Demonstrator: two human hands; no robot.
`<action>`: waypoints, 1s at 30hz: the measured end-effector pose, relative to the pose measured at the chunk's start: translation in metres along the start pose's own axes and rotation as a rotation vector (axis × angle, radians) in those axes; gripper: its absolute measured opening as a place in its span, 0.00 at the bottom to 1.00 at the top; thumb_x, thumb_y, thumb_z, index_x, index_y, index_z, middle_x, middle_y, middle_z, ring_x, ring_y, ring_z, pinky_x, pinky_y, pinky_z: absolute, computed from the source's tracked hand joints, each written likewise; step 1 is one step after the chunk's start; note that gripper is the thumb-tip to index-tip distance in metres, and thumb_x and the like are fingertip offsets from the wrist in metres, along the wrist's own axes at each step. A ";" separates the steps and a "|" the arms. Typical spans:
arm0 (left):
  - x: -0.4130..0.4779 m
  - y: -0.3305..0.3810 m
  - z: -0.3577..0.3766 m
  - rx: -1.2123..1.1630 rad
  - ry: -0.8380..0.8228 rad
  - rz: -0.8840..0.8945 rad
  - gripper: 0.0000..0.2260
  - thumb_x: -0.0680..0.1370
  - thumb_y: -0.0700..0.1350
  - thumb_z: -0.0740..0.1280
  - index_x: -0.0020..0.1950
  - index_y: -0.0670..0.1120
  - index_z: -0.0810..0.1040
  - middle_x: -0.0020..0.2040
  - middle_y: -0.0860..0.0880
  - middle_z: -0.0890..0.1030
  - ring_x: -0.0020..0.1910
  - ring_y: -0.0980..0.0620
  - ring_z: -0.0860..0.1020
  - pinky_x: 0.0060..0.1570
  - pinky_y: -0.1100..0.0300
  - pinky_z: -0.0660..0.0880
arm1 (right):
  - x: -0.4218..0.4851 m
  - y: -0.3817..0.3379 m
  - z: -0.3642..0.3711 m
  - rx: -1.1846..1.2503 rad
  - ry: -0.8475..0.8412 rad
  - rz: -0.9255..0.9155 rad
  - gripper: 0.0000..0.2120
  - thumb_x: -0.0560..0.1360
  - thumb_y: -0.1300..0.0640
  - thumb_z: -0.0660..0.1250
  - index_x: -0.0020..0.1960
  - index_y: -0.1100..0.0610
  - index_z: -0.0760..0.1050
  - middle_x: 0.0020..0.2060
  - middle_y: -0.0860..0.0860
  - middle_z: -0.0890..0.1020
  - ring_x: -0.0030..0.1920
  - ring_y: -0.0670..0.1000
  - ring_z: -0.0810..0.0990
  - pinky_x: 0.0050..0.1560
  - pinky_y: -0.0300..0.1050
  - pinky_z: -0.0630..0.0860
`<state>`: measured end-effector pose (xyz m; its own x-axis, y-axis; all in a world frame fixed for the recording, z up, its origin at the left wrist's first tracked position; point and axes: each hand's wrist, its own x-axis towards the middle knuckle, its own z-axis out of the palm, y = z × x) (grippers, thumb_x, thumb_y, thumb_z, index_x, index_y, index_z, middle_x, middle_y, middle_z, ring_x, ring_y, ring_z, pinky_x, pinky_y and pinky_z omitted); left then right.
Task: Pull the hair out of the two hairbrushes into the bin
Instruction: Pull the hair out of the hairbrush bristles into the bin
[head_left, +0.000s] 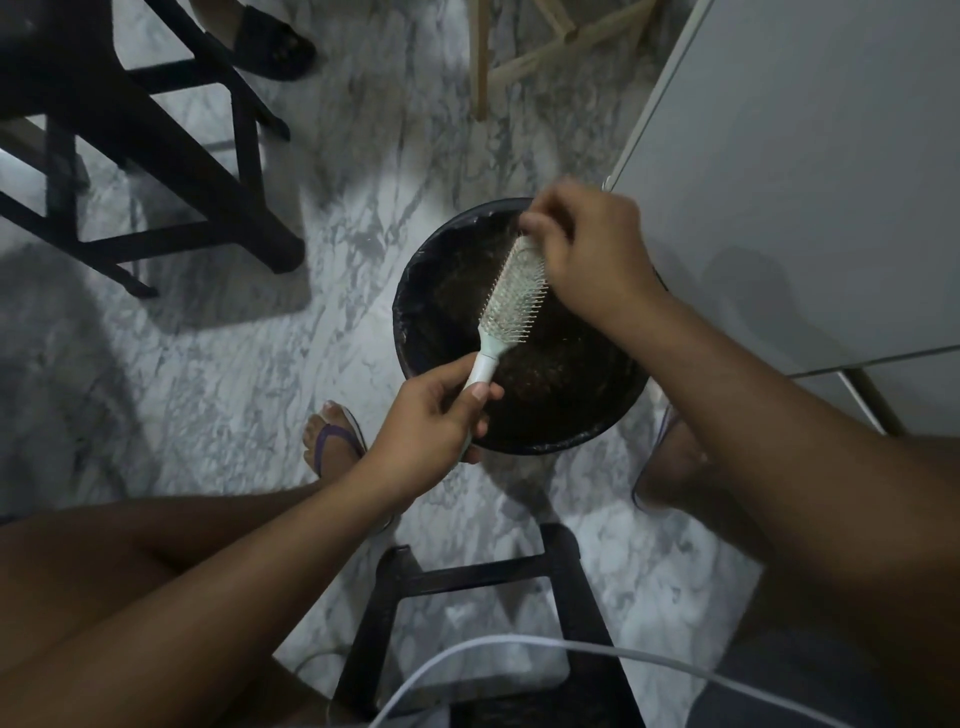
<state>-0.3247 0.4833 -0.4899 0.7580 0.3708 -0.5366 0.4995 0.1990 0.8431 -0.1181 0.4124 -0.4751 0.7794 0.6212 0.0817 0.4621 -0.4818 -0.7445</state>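
A pale green and white hairbrush (511, 299) hangs over a round black bin (415, 317) on the floor, bristles facing up. My left hand (434, 415) grips its handle at the bin's near rim. My right hand (582, 249) is at the brush's far tip, fingers curled and pinching at the bristles; a thin tuft of dark hair seems to show at its fingertips. The bin holds dark debris. Only one hairbrush is in view.
Dark stool legs (171, 171) stand at the left. A second dark stool (483, 577) sits between my knees. A grey cabinet (810, 156) rises at the right, close to the bin. A white cable (571, 647) crosses the foreground. My sandalled foot (332, 441) rests on the marble floor.
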 end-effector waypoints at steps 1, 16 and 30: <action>0.000 -0.001 0.000 -0.014 0.002 -0.010 0.15 0.85 0.40 0.61 0.70 0.49 0.76 0.49 0.50 0.81 0.35 0.54 0.75 0.34 0.55 0.78 | 0.004 0.001 -0.005 0.052 0.062 0.045 0.06 0.78 0.59 0.66 0.47 0.61 0.79 0.40 0.51 0.83 0.39 0.47 0.84 0.43 0.49 0.81; 0.003 0.002 -0.003 0.004 0.069 -0.005 0.15 0.85 0.41 0.61 0.71 0.47 0.76 0.46 0.55 0.81 0.34 0.57 0.75 0.33 0.58 0.77 | -0.001 -0.006 -0.012 -0.176 -0.422 -0.243 0.32 0.73 0.43 0.69 0.75 0.43 0.63 0.73 0.48 0.69 0.72 0.51 0.66 0.71 0.53 0.64; 0.004 0.007 -0.006 -0.172 0.077 -0.035 0.12 0.85 0.41 0.61 0.65 0.40 0.78 0.42 0.52 0.79 0.34 0.56 0.73 0.30 0.61 0.74 | 0.006 0.008 -0.016 0.155 0.194 -0.139 0.05 0.71 0.61 0.75 0.47 0.58 0.86 0.40 0.46 0.86 0.41 0.38 0.84 0.50 0.37 0.81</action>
<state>-0.3203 0.4918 -0.4861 0.7034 0.4282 -0.5673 0.4410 0.3631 0.8208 -0.1031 0.4021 -0.4695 0.7861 0.5381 0.3042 0.5118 -0.2906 -0.8085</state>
